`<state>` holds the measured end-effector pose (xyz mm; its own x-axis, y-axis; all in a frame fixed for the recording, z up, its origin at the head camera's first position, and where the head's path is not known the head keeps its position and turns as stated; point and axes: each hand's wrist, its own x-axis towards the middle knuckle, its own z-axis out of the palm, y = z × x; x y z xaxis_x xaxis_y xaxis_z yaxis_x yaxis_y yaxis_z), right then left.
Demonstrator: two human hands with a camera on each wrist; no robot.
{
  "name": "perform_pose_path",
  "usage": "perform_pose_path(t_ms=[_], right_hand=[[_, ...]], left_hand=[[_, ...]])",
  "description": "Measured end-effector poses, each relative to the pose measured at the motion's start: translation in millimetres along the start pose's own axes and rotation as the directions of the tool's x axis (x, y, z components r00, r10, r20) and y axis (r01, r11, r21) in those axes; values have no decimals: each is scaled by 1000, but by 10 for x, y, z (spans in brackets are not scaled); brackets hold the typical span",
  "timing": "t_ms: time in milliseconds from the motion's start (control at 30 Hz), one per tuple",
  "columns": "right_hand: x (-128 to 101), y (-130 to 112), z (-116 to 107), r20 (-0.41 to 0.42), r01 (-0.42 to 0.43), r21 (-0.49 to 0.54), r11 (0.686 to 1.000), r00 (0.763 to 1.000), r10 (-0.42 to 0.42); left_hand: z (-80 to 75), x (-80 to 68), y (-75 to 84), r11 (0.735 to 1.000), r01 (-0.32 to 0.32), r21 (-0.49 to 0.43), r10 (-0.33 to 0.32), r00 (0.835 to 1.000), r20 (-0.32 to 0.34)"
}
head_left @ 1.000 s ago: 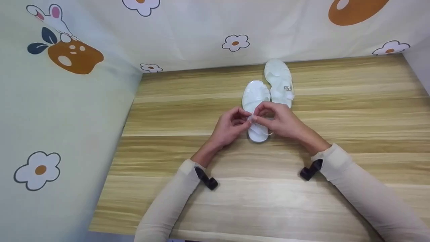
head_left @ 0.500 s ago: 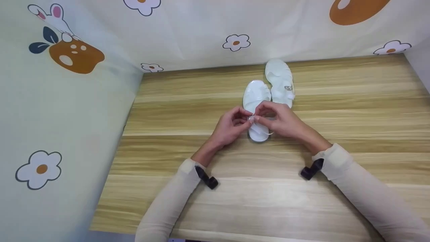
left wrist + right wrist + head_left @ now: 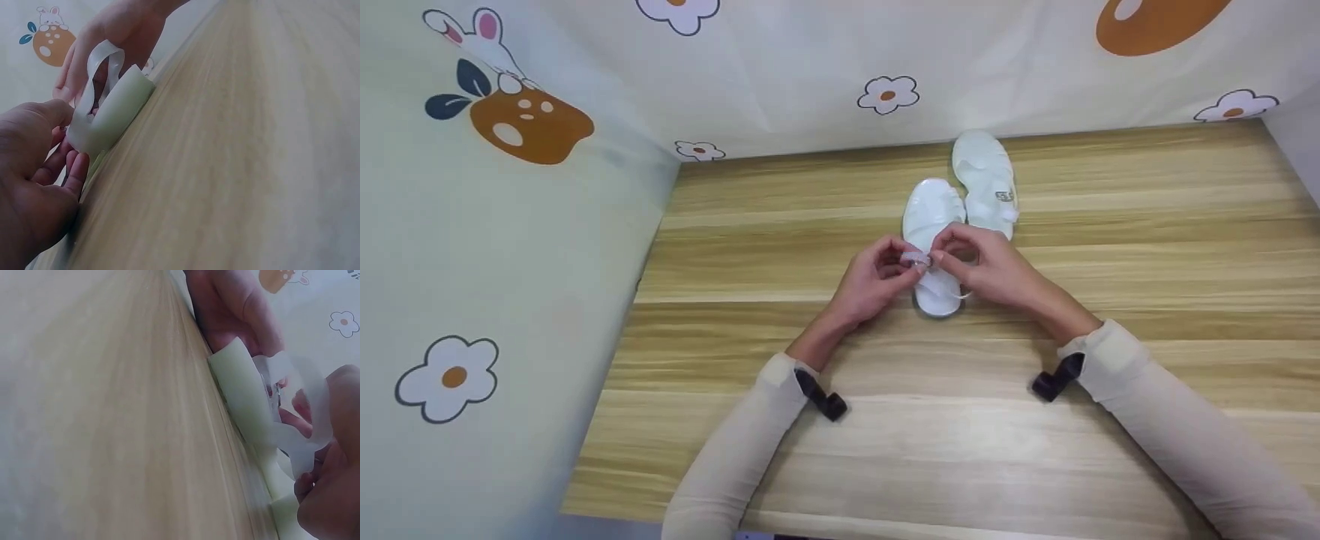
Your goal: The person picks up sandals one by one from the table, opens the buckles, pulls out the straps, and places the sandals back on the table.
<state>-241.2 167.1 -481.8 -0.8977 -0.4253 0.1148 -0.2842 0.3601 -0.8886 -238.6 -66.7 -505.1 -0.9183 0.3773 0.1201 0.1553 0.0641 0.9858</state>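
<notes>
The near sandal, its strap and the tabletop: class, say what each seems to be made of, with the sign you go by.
Near sandal: probably soft moulded plastic or rubber, pale and glossy. Strap: translucent, likely flexible plastic, since it bends in a loop between the left hand and right hand. Tabletop: wood or wood-look laminate, streaky grain, light sheen.

near sandal (image 3: 932,217): pale white-green plastic/jelly-like, smooth, slight gloss
strap (image 3: 100,66): translucent soft plastic, glossy, thin; pinched by left hand (image 3: 872,281) & right hand (image 3: 988,268)
buckle (image 3: 917,259): small, looks like metal, shiny; too small to be sure
far sandal (image 3: 984,180): same pale plastic, smooth
table (image 3: 1110,247): wood-grain, light, matt, smooth
backdrop (image 3: 780,67): printed cloth, matt, soft creases
sleeves (image 3: 735,457): beige knit cloth, matt
</notes>
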Motion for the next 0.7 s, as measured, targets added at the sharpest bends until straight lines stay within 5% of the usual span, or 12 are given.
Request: perform_pose_path(t_ms=[267,500,700], right_hand=[[-2,-3,-15,-13,11,-21,1000,1000,-12],[4,-4,-99,-135,12,-39,999,991,-18],[5,6,-146,-61,-1,-135,991,998,-8]], left_hand=[[-1,-6,-3,1000,8,12,-8,1000,8],[1,1,11,999,17,32,-18,999,29],[3,1,23,1000,10,1,-10,999,41]])
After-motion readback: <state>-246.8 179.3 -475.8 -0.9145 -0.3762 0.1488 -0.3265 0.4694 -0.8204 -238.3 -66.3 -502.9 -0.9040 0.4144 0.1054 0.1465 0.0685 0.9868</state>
